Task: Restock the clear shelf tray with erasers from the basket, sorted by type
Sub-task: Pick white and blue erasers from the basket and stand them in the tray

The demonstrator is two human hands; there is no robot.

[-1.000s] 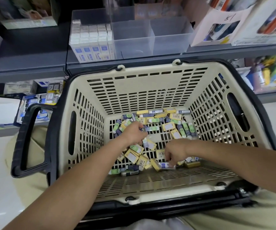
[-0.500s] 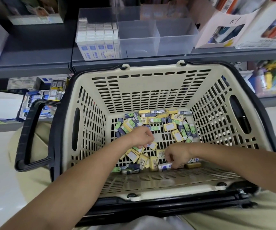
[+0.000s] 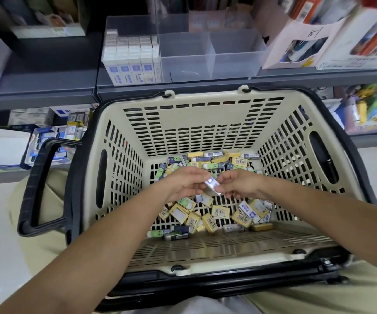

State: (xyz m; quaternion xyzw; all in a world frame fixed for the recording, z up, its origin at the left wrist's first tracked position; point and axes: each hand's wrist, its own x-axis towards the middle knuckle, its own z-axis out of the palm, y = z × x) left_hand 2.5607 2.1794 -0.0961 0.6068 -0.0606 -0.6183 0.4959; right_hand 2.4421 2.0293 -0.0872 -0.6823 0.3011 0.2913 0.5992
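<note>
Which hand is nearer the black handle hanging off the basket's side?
Left. The left hand hangs over the basket, toward the black handle; the right hand is just beyond it, farther off.

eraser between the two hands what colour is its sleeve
White with a blue patch; the eraser shows best in the head view.

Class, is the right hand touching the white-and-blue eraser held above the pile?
Touching. The head view shows the right hand pinching the white-and-blue eraser.
</note>
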